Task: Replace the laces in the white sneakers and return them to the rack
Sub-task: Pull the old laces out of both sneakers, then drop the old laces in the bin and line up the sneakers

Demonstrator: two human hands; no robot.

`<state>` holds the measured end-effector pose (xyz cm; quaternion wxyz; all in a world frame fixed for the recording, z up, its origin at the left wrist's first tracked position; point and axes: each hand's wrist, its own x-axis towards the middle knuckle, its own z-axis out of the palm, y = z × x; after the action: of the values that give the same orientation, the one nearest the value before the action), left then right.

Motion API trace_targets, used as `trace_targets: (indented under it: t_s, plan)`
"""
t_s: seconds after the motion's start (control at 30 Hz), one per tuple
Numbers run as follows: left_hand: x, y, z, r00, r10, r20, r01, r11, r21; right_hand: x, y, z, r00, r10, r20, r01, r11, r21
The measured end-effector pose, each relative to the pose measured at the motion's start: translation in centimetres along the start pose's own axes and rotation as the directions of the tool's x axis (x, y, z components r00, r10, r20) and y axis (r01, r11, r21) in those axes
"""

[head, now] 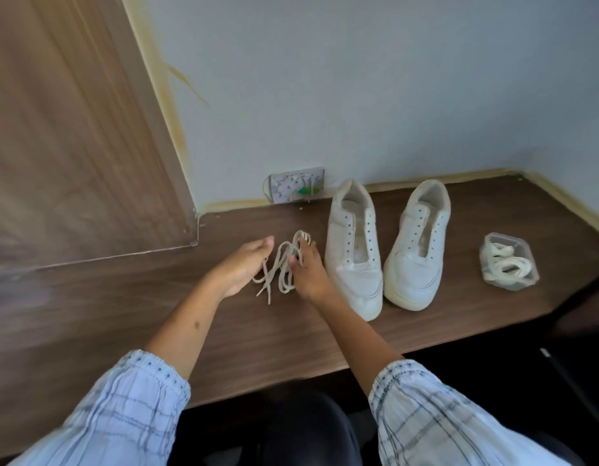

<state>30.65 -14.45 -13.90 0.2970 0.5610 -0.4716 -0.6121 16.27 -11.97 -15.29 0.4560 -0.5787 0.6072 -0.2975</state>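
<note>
Left hand: our left hand (241, 266) has its fingers curled round one side of the old laces (284, 264), just above the bench (156, 297).
Right hand: our right hand (309, 269) pinches the same bundle from the right.
Old laces: a loose off-white tangle between our hands, ends trailing on the bench.
Sneakers: the left sneaker (355, 250) and right sneaker (417, 245) stand side by side, unlaced, toes near us, just right of our hands.
New laces: coiled in a clear container (508, 262) at the far right.

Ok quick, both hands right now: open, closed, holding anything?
Left hand: fingers curled round the loose laces, holding them.
Right hand: pinching the same laces.
</note>
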Motion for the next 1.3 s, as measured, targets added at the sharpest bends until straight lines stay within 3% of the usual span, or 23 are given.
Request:
trace_targets:
  t_s: [0.1, 0.33, 0.8, 1.0, 1.17, 1.3]
  plan:
    - [-0.5, -1.0, 0.1, 1.000, 0.010, 0.025, -0.008, 0.996, -0.089, 0.5, 0.6, 2.0, 1.000, -0.020, 0.015, 0.018, 0.990, 0.137]
    - [-5.5, -4.3, -2.0, 0.998, 0.051, -0.047, -0.053, 0.998, -0.039, -3.7, 1.7, 6.1, 0.992, -0.007, 0.123, -0.033, 0.947, 0.320]
    - [-24.1, -11.6, -10.3, 0.965, 0.007, -0.262, 0.010, 0.998, 0.065, -17.7, -1.5, 17.0, 0.930, -0.062, 0.362, -0.067, 0.940, 0.335]
    - [-29.7, -14.1, -14.0, 0.950, -0.015, -0.310, 0.040, 0.997, 0.071, -20.9, -2.3, 22.6, 0.909, -0.103, 0.403, -0.015, 0.960, 0.280]
    - [-32.4, -16.6, -16.6, 0.919, -0.086, -0.386, 0.137, 0.985, 0.107, -22.7, -2.5, 26.9, 0.898, -0.111, 0.426, 0.014, 0.974, 0.225]
    - [-33.1, -17.6, -17.9, 0.899, -0.224, -0.376, 0.318, 0.925, 0.209, -23.5, -2.5, 28.7, 0.844, -0.064, 0.533, 0.021, 0.996, 0.086]
